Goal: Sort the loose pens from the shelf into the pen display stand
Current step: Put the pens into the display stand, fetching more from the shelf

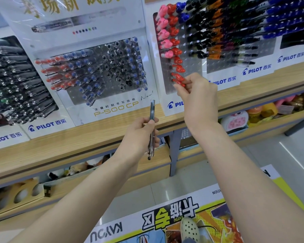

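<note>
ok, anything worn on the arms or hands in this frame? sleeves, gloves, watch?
Nothing worn that shows. The left hand and right hand are both bare, with no gloves. No watch or band at either wrist, and no rings visible from this angle. The arms are uncovered right down to the frame edge, so no sleeve is in view. No markings or tattoos.

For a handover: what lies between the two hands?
Head view: nothing stands between the left hand, gripping a pen, and the right hand, pinching a red pen; behind the gap show only the wooden shelf and stand's white base.
</note>
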Demonstrator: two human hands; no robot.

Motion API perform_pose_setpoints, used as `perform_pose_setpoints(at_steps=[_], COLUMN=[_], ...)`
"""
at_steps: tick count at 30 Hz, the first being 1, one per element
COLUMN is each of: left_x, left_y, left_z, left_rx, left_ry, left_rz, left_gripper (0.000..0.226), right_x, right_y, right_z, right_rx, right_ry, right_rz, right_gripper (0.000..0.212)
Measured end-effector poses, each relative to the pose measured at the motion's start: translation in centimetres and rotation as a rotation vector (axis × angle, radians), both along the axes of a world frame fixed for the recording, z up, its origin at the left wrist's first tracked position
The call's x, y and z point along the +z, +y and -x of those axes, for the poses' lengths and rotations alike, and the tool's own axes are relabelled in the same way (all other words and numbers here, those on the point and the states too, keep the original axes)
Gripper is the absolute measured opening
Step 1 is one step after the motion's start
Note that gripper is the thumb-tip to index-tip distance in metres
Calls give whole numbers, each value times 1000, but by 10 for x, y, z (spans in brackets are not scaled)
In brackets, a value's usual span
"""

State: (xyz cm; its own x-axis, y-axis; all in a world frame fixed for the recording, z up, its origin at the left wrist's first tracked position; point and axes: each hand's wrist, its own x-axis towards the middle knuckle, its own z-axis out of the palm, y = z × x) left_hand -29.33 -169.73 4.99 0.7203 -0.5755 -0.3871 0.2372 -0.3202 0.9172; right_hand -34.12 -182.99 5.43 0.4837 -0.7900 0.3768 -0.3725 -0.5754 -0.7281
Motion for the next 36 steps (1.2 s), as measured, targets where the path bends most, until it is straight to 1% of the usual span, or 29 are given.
perform_pose_setpoints(at_steps=[4, 7, 8, 10, 11, 14, 16, 17, 19, 21, 23, 25, 26, 29, 32, 33, 36], left_x=[3, 4, 3, 1, 1, 3, 4, 4, 4, 5, 5, 4, 4, 11, 19, 21, 26], left_y=[0, 1, 2, 3, 4, 5, 8, 11, 15, 19, 23, 28, 30, 41, 50, 50, 49], left_z=[5, 7, 7, 7, 7, 8, 5, 3, -1, -4, -11, -24, -32, -57, -80, -87, -107], left_rx=[-20, -9, 2, 18, 22, 44, 78, 92, 96, 86, 53, -14, -48, -164, -352, -404, -543], left_ry=[46, 45, 41, 38, 38, 51, 42, 28, -23, -80, -142, -276, -378, -791, -1262, -1393, -1673], left_rz=[18, 22, 26, 20, 14, 49, 59, 58, 75, 78, 42, -21, -46, -126, -240, -277, -353], left_gripper=[17, 12, 11, 12, 14, 19, 19, 18, 16, 14, 8, 7, 9, 16, 24, 27, 35], right_x=[4, -1, -5, -17, -24, -35, -38, -40, -42, -41, -38, -35, -34, -31, -28, -27, -26], right_y=[0, 10, 17, 31, 38, 60, 76, 83, 91, 93, 92, 91, 90, 83, 77, 75, 70], right_z=[0, 8, 13, 22, 25, 28, 29, 30, 30, 30, 29, 29, 29, 24, 11, 6, -8], right_rx=[2, -22, -44, -30, 30, 295, 400, 411, 371, 300, 267, 253, 238, 178, 140, 131, 124], right_ry=[55, 0, -26, 4, 42, 133, 93, 57, -9, -86, -147, -179, -197, -242, -221, -208, -158], right_rz=[-41, -168, -191, -197, -221, -386, -485, -510, -507, -422, -322, -200, -147, -78, -30, -3, 57], right_gripper=[23, 40, 40, 28, 23, 23, 19, 17, 17, 15, 10, 9, 10, 12, 17, 18, 17])
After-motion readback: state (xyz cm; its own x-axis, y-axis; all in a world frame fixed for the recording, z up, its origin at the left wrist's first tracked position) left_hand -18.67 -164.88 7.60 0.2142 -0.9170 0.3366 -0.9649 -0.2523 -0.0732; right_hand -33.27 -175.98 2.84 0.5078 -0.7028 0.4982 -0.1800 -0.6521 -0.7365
